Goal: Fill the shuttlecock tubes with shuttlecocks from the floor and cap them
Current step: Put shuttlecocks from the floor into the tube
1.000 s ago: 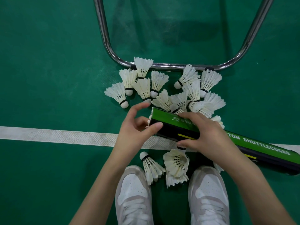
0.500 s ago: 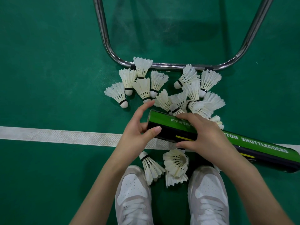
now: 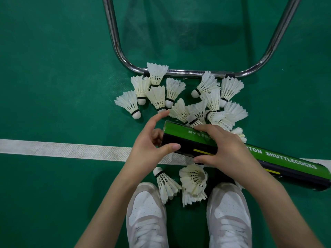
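a person crouched on a green court floor (image 3: 53, 68) holds a green-and-black shuttlecock tube (image 3: 186, 138) level above the white boundary line (image 3: 62, 148), its near end turned toward the left hand (image 3: 148, 149) and its far end reaching off to the right edge of view; the tube appears held flat and low so its mouth sits close to the loose shuttlecocks, though whether that end is open or capped cannot be told from this angle; the right hand (image 3: 227, 149) wraps over the tube from above, fingers on the far side and thumb beneath, pinning it steady; the left hand cups the tube's end, thumb lying across the black face, index finger raised and nearly straight toward the pile, the other fingers curled behind the rim; it looks to be working at the mouth, either seating something or steadying it, and what lies inside the palm is hidden; a cluster of white feathered shuttlecocks (image 3: 157, 93) lies just beyond the tube, against the bend of a chrome tube frame (image 3: 188, 72); more shuttlecocks near the feet (image 3: 193, 179) rest between two white sneakers (image 3: 146, 215); judged from the many shuttlecocks on the floor, the filling is far from finished.
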`<action>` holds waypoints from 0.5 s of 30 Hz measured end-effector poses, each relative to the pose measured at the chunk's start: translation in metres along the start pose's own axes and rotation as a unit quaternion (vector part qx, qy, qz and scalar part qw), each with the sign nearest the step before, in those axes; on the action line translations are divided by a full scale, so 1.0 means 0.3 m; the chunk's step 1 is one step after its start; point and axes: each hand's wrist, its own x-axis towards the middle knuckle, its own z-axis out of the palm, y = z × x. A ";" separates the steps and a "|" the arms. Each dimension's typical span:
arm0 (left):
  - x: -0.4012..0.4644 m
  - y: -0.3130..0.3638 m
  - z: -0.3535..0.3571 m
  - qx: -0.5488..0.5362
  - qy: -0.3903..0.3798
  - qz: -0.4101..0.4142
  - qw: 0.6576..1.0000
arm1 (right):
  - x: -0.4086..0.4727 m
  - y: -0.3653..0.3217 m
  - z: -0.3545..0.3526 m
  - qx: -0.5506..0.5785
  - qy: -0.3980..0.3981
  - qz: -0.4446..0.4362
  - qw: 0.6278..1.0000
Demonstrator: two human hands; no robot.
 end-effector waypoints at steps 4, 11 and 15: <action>-0.004 0.009 0.004 -0.058 -0.041 0.001 0.997 | -0.001 -0.002 0.000 -0.004 0.000 -0.002 1.000; -0.005 0.004 0.001 -0.069 -0.066 -0.002 0.995 | 0.003 -0.007 0.012 -0.016 0.000 -0.007 1.000; -0.006 0.006 0.001 -0.073 -0.079 0.006 0.994 | 0.003 -0.008 0.014 -0.025 -0.001 -0.010 1.000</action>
